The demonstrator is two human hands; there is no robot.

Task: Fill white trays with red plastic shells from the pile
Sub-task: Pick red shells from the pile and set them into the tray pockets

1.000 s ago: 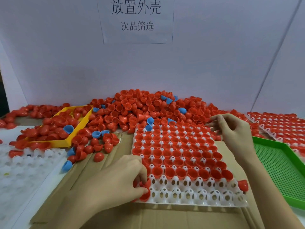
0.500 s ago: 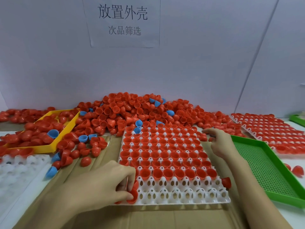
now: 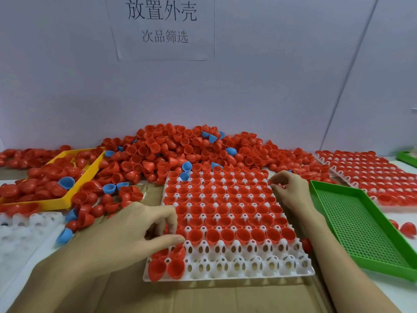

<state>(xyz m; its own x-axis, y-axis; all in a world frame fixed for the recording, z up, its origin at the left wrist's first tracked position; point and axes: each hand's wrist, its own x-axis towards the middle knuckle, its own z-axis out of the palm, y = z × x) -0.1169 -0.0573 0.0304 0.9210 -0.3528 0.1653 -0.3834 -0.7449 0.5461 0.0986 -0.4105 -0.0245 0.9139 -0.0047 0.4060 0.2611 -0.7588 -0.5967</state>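
Note:
A white tray [image 3: 248,265] lies in front of me on cardboard, its far rows full of red shells. The two nearest rows are mostly bare, with two red shells [image 3: 158,268] at the near left corner. My left hand [image 3: 126,240] hovers over that corner, thumb and fingers pinching a red shell against the tray's left side. My right hand [image 3: 293,193] sits at the tray's right rim near the far corner, its curled fingertips pinching that rim. The big pile of red shells [image 3: 180,150] rises behind the tray against the wall.
A yellow tray [image 3: 56,203] with red and blue shells [image 3: 66,182] stands at the left, near an empty white tray [image 3: 20,231]. To the right lie a green perforated tray [image 3: 361,229] and a filled white tray [image 3: 365,172]. A loose shell [image 3: 306,243] rests beside the tray.
My left hand has set shells into the near left corner and lifted slightly. My right hand came back from the pile to the tray's right rim.

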